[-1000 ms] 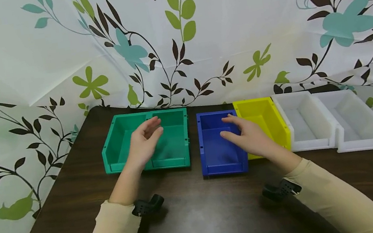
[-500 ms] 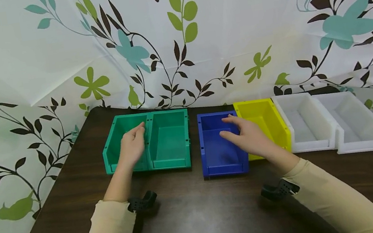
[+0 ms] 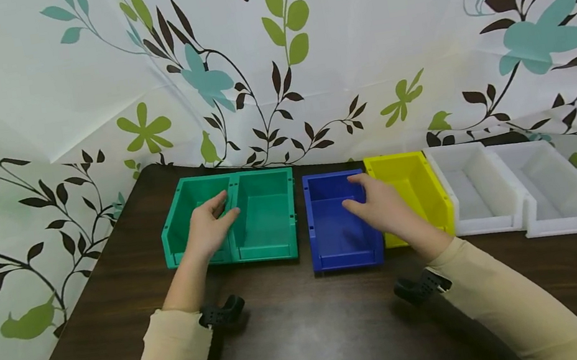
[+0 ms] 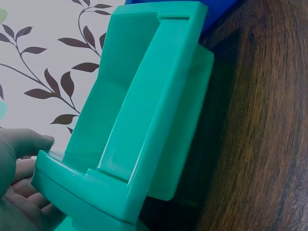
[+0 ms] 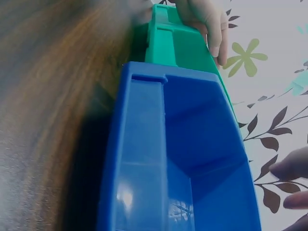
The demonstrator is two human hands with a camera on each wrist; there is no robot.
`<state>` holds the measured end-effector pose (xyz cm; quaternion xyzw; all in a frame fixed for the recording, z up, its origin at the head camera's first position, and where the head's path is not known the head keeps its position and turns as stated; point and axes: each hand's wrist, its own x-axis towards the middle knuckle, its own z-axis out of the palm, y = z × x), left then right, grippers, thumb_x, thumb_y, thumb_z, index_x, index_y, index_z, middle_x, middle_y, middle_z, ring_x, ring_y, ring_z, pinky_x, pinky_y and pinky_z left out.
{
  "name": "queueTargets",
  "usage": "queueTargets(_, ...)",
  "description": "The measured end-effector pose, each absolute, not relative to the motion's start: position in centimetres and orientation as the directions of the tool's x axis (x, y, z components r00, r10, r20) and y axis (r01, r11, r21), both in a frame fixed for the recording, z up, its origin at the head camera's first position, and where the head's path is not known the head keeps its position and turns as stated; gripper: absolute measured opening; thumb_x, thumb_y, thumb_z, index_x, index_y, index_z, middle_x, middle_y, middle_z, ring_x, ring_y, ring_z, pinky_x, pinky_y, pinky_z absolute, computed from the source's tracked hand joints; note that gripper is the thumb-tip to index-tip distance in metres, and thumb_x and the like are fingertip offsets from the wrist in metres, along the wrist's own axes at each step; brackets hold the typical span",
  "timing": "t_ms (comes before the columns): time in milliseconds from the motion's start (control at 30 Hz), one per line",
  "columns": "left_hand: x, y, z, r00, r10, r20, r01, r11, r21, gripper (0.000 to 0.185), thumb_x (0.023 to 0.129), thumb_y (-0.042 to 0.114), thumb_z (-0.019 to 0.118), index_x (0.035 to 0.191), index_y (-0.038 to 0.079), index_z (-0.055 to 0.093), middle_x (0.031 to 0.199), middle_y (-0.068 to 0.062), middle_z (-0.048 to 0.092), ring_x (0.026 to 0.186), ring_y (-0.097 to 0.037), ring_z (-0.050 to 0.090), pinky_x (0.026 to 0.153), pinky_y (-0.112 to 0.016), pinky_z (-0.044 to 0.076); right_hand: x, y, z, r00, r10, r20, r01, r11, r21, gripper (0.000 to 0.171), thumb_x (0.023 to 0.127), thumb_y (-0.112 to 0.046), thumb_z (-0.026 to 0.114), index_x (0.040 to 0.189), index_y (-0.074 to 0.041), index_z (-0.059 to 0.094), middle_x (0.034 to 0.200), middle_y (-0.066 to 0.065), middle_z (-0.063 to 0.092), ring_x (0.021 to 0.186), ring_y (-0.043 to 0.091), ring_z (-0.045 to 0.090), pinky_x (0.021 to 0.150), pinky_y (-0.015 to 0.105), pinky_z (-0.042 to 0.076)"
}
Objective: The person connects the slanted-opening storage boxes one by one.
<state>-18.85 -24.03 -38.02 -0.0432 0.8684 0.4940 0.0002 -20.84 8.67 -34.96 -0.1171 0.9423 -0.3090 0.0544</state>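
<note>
Leaf-printed curtains close off the back and left of a dark wood-grain desk, and a row of plastic storage bins stands along its far edge.

The left hand rests on the two green bins near the far-left corner, its fingers curled over the shared wall where the pair meet, thumb toward the right-hand one. The left wrist view shows fingertips just behind a green rim, so the hold looks like a light pinch on that wall rather than a full grasp. The right hand lies over the right wall of the blue bin, fingers bent loosely down across the rim that borders the yellow bin; whether they actually clamp the wall cannot be told.

Judged by their look, these bins are thin moulded plastic: light, stiff, and smooth enough to slip under a loose grip. They stand empty, so the weight should be small. The walls are likely to flex a little if squeezed mid-span; the thickened top rim and the low front lip seem the firmest places to take hold, thumb inside and fingers outside. The green pair may be joined, so they could come up as one.

Beyond the yellow bin, two white bins stand toward the far-right corner, touching each other.
</note>
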Motion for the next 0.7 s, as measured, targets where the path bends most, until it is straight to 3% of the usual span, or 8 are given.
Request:
queueTargets(367, -18.8, -24.6, -38.0, -0.994, -0.079, -0.075, -0.104, 0.500, 0.860, 0.059, 0.095, 0.021, 0.057, 0.147, 0.007, 0.033, 0.151, -0.014, 0.034, 0.139, -0.029, 0.034, 0.108, -0.045, 0.037, -21.9, 8.2, -34.2, -0.961, -0.225, -0.160, -0.133, 0.885, -0.445, 0.072, 0.091, -0.026, 0.061, 0.145, 0.007, 0.028, 0.143, 0.027, 0.041, 0.098, 0.030, 0.061, 0.081, 0.040, 0.056)
queueTargets(467, -18.9, -24.9, -38.1, -0.993, -0.079, -0.085, -0.112, 0.481, 0.869, 0.059, 0.095, 0.020, 0.056, 0.147, 0.005, 0.033, 0.151, -0.015, 0.035, 0.139, -0.030, 0.035, 0.108, -0.045, 0.037, -22.1, 8.2, -34.4, -0.955, -0.221, -0.200, -0.119, 0.898, -0.424, 0.073, 0.091, -0.022, 0.061, 0.146, 0.007, 0.024, 0.143, 0.028, 0.041, 0.081, 0.025, 0.063, 0.065, 0.030, 0.056)
queueTargets(600, -18.9, -25.3, -38.2, -0.991, -0.070, -0.116, -0.135, 0.435, 0.890, 0.058, 0.095, 0.021, 0.056, 0.147, 0.005, 0.033, 0.150, -0.016, 0.035, 0.138, -0.029, 0.035, 0.109, -0.045, 0.036, -22.3, 8.3, -34.8, -0.945, -0.231, -0.233, -0.112, 0.895, -0.432, 0.069, 0.090, -0.013, 0.056, 0.146, 0.008, 0.022, 0.140, 0.029, 0.044, 0.048, 0.014, 0.048, 0.044, 0.021, 0.041)
queueTargets(700, -19.0, -25.4, -38.3, -0.988, -0.060, -0.140, -0.152, 0.411, 0.899, 0.059, 0.095, 0.023, 0.056, 0.147, 0.008, 0.033, 0.150, -0.015, 0.036, 0.138, -0.029, 0.036, 0.109, -0.045, 0.036, -22.5, 8.4, -35.1, -0.946, -0.233, -0.225, -0.101, 0.871, -0.480, 0.066, 0.089, -0.009, 0.052, 0.145, 0.009, 0.023, 0.143, 0.028, 0.039, 0.042, 0.011, 0.040, 0.041, 0.020, 0.038)
